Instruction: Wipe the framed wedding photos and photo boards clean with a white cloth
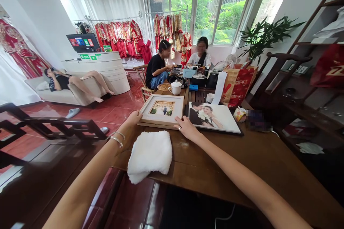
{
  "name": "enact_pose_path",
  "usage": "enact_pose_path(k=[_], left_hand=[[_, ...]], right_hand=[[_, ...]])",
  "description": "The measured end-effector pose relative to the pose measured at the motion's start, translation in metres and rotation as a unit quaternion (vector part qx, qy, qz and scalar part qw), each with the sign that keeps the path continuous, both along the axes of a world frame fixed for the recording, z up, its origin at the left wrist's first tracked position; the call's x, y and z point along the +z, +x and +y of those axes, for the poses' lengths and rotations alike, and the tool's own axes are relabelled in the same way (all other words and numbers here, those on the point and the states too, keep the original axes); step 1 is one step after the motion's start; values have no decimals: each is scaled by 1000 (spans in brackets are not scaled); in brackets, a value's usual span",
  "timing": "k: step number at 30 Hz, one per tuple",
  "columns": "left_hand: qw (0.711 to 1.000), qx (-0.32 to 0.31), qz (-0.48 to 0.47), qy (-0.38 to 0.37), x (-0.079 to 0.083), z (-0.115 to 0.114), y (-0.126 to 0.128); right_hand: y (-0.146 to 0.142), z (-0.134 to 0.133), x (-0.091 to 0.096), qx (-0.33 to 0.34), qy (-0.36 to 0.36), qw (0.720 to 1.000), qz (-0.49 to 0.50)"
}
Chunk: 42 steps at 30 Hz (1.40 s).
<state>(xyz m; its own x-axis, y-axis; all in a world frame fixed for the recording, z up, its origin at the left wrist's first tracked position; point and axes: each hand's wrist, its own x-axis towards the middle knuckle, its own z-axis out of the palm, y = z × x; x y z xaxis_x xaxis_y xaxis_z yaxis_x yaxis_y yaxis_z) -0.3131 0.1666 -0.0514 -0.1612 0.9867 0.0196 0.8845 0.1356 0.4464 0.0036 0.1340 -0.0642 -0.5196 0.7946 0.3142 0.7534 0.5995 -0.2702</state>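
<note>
Frame (162, 109) gripped at near-left corner by L hand (133, 117); R hand (185, 128) laid at opp. corner, closure not discernible. Towel (149, 154) overhangs bench (242, 157).

On the table (242, 157), the picture frame (162, 109) lay behind the towel (149, 154). The photo print (215, 117) lay just right of the frame, and the teapot (175, 87) stood farther behind.

The person is wearing two thin silver bangles (116, 138) on the left wrist. The right hand (188, 128) is wearing a pale ring (179, 127). Both arms are showing bare past the elbow.
</note>
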Motion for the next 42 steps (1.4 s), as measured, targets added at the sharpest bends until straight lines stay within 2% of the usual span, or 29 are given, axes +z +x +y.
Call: enact_pose_path(k=[5, 8, 11, 13, 14, 16, 17, 19, 21, 22, 24, 27, 29, 31, 36, 42], left_hand=[[999, 3, -20, 45, -2, -6, 4], [994, 10, -26, 106, 0, -11, 8], [982, 37, -20, 185, 7, -20, 18], [970, 33, -15, 241, 15, -32, 34], [965, 18, -14, 263, 19, -40, 46], [941, -73, -25, 328, 28, -60, 77], [935, -129, -36, 328, 32, -70, 94], [931, -225, -68, 279, 37, -87, 131], [934, -276, -92, 208, 39, -93, 165], [941, -278, -94, 170, 39, -91, 180], [957, -253, -79, 115, 36, -77, 205], [975, -201, -35, 88, 29, -46, 232], [980, -182, -8, 78, 25, -28, 245], [985, -161, 16, 61, 20, -17, 256], [994, -102, 43, 14, 8, -15, 273], [998, -61, 6, -1, 3, -13, 275]], right_hand=[[1, -2, 2, 1, 5, 1000, -2], [16, -11, 5, 30, 20, 998, 52], [54, -22, 3, 61, 55, 990, 118], [90, -30, -3, 31, 81, 984, 158], [110, -33, -7, 4, 93, 980, 175], [150, -37, -19, -75, 117, 968, 210], [169, -38, -25, -127, 131, 956, 229], [200, -37, -36, -209, 134, 932, 263], [219, -34, -44, -267, 97, 907, 312], [224, -32, -46, -286, 60, 892, 346], [227, -27, -46, -301, -33, 856, 419], [221, -22, -42, -284, -162, 788, 521], [217, -21, -37, -267, -210, 745, 574], [215, -22, -32, -249, -242, 720, 601], [216, -21, -29, -235, -265, 700, 620], [216, -19, -32, -235, -244, 688, 642]])
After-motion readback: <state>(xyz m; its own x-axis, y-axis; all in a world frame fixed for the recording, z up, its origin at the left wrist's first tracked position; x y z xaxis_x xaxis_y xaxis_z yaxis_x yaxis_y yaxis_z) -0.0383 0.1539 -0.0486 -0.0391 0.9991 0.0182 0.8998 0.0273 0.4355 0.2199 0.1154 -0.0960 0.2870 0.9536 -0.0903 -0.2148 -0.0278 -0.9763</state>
